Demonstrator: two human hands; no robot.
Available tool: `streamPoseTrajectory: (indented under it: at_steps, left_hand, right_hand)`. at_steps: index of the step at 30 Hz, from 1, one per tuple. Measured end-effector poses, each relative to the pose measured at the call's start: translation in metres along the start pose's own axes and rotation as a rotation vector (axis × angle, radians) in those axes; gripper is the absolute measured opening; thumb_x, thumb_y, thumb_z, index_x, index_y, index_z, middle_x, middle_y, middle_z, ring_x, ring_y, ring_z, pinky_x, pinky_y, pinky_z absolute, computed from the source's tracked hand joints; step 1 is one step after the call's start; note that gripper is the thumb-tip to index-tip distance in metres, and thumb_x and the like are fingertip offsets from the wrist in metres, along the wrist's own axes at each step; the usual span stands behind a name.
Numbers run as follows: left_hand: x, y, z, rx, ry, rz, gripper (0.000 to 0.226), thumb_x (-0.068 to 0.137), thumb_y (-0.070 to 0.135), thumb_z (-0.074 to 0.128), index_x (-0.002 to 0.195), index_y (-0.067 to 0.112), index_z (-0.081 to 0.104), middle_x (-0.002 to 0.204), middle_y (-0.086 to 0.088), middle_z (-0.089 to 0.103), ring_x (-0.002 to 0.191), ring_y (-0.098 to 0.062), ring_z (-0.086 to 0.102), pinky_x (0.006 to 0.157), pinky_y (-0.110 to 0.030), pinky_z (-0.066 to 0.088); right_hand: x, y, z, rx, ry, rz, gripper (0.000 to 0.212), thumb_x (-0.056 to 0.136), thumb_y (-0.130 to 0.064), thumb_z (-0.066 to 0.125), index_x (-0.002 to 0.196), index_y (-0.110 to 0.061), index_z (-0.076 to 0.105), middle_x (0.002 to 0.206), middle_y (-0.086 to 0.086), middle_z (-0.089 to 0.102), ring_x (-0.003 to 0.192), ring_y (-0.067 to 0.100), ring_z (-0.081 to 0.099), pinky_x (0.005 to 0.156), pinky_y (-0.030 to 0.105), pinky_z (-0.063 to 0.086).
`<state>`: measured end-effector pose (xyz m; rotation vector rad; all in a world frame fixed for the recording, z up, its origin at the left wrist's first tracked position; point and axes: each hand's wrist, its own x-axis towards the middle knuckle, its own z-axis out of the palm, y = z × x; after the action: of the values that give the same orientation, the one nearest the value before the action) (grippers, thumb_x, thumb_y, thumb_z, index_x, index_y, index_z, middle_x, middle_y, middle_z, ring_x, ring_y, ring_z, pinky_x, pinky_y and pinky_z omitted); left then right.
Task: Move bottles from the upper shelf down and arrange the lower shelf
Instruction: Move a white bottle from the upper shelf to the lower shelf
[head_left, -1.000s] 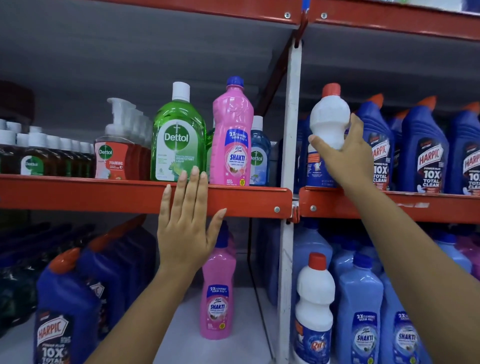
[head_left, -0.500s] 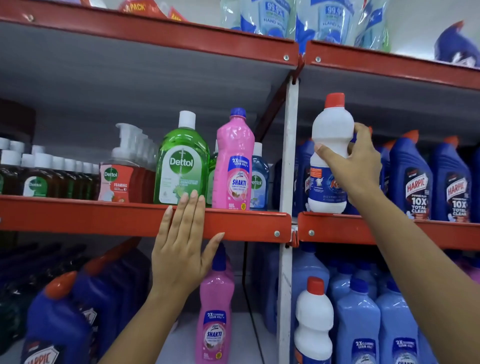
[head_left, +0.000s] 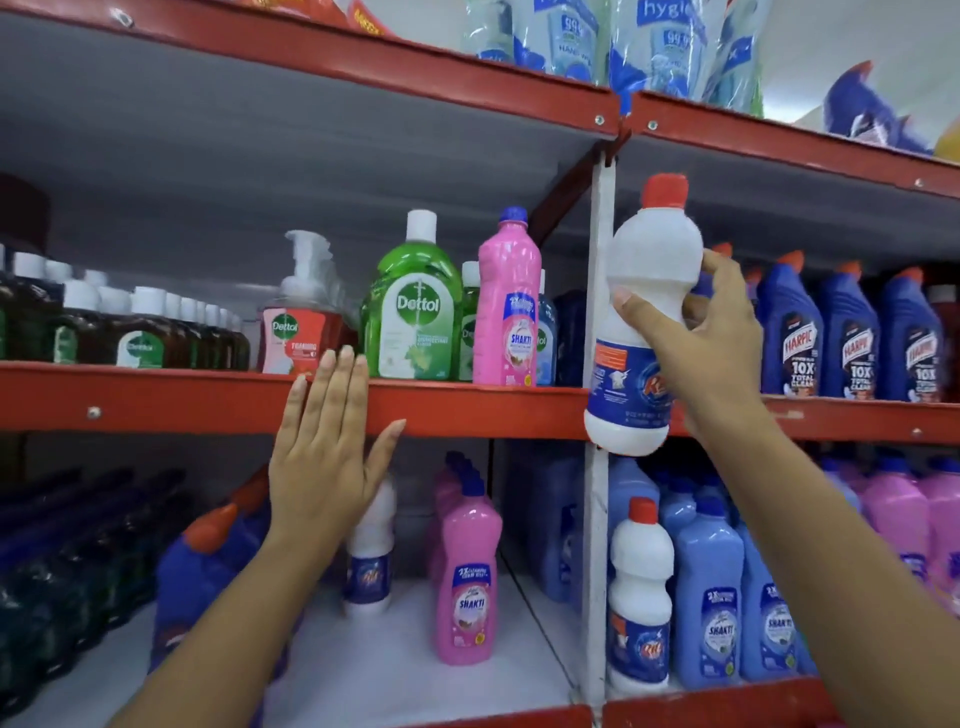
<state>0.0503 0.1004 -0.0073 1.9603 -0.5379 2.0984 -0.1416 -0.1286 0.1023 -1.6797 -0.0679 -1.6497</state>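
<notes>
My right hand (head_left: 698, 343) grips a white bottle with a red cap and blue label (head_left: 644, 291), held slightly tilted in the air in front of the white upright post, its base level with the red edge of the upper shelf (head_left: 467, 408). My left hand (head_left: 324, 457) lies flat and open against that shelf edge, holding nothing. On the upper shelf a pink Shakti bottle (head_left: 509, 306) stands beside a green Dettol bottle (head_left: 413, 306). On the lower shelf (head_left: 374, 670) stand another pink Shakti bottle (head_left: 465, 577) and two matching white bottles (head_left: 640, 597) (head_left: 370, 556).
Blue Harpic bottles (head_left: 844, 338) line the upper shelf at right; brown Dettol bottles (head_left: 140, 332) and a pump bottle (head_left: 298, 317) at left. Light-blue Shakti bottles (head_left: 714, 597) fill the lower right bay, dark bottles (head_left: 67, 566) the lower left. A white upright post (head_left: 597, 545) divides the bays.
My right hand has lifted the white bottle off the upper shelf and drawn it left and toward me, clear of the shelf edge. My left hand stays on the shelf edge.
</notes>
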Motion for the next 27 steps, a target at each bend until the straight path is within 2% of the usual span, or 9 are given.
streamPoseTrajectory:
  at_steps: [4,8,12,16,17,21,22,25,27]
  left_hand:
    - [-0.003,-0.027,-0.005,-0.001,-0.027,0.001,0.067,0.103,0.050,0.025,0.148,0.001,0.028,0.155,-0.016,0.028,0.145,-0.026,0.023,0.121,-0.043,0.017]
    - [-0.005,-0.045,-0.007,0.022,-0.027,0.048,0.066,0.104,0.050,0.024,0.148,0.001,0.027,0.155,-0.016,0.029,0.145,-0.026,0.023,0.122,-0.041,0.014]
    - [-0.005,-0.049,-0.004,0.023,0.003,0.072,0.064,0.104,0.048,0.026,0.144,0.000,0.035,0.149,-0.019,0.039,0.141,-0.029,0.030,0.121,-0.038,0.012]
    - [-0.005,-0.049,0.001,0.032,0.032,0.064,0.062,0.104,0.048,0.027,0.140,0.000,0.042,0.143,-0.019,0.047,0.138,-0.030,0.035,0.121,-0.037,0.012]
    - [-0.005,-0.049,0.002,0.036,0.044,0.063,0.062,0.104,0.048,0.027,0.139,0.000,0.042,0.141,-0.019,0.048,0.137,-0.030,0.036,0.120,-0.038,0.012]
    - [-0.006,-0.047,0.006,0.053,0.070,0.051,0.062,0.104,0.048,0.025,0.138,0.000,0.043,0.139,-0.019,0.051,0.133,-0.032,0.041,0.118,-0.040,0.017]
    - [-0.006,-0.047,0.007,0.059,0.076,0.050,0.062,0.104,0.048,0.025,0.138,0.000,0.043,0.138,-0.020,0.051,0.132,-0.033,0.043,0.118,-0.041,0.018]
    - [-0.005,-0.047,0.010,0.076,0.103,0.064,0.062,0.103,0.048,0.026,0.137,-0.001,0.045,0.136,-0.019,0.053,0.130,-0.032,0.044,0.117,-0.042,0.021]
    - [-0.005,-0.047,0.010,0.083,0.121,0.070,0.061,0.103,0.048,0.026,0.136,0.000,0.045,0.135,-0.019,0.054,0.130,-0.032,0.044,0.117,-0.041,0.021]
  right_hand:
    - [-0.056,-0.005,0.019,0.105,-0.017,0.050,0.053,0.068,-0.038,0.079,0.113,-0.032,0.051,0.099,-0.015,0.069,0.092,0.007,0.069,0.089,0.045,0.055]
    - [-0.118,0.004,0.047,0.185,-0.053,0.116,0.058,0.069,-0.039,0.077,0.120,-0.032,0.049,0.105,-0.007,0.072,0.094,0.009,0.070,0.087,0.047,0.056]
    - [-0.176,0.026,0.082,0.213,-0.056,0.168,0.063,0.070,-0.037,0.078,0.125,-0.035,0.046,0.111,-0.005,0.072,0.100,0.008,0.068,0.087,0.044,0.056]
    - [-0.216,0.052,0.116,0.212,-0.080,0.227,0.065,0.073,-0.027,0.080,0.123,-0.043,0.042,0.112,-0.007,0.071,0.098,-0.002,0.066,0.077,0.016,0.053]
    - [-0.223,0.058,0.124,0.203,-0.090,0.236,0.065,0.073,-0.026,0.080,0.123,-0.043,0.042,0.112,-0.008,0.070,0.098,-0.002,0.066,0.075,0.012,0.051]
    - [-0.242,0.085,0.162,0.159,-0.137,0.267,0.067,0.074,-0.028,0.080,0.129,-0.034,0.041,0.120,-0.006,0.065,0.105,0.008,0.063,0.081,0.026,0.053]
    - [-0.245,0.091,0.172,0.139,-0.151,0.266,0.067,0.075,-0.027,0.080,0.130,-0.030,0.041,0.121,-0.005,0.063,0.105,0.011,0.063,0.082,0.027,0.053]
    - [-0.249,0.104,0.200,0.104,-0.197,0.271,0.067,0.076,-0.022,0.078,0.130,-0.024,0.040,0.116,-0.012,0.059,0.101,0.011,0.060,0.079,0.016,0.049]
    - [-0.249,0.112,0.213,0.091,-0.227,0.306,0.066,0.077,-0.020,0.077,0.132,-0.019,0.039,0.112,-0.014,0.055,0.099,0.012,0.057,0.077,0.021,0.046]
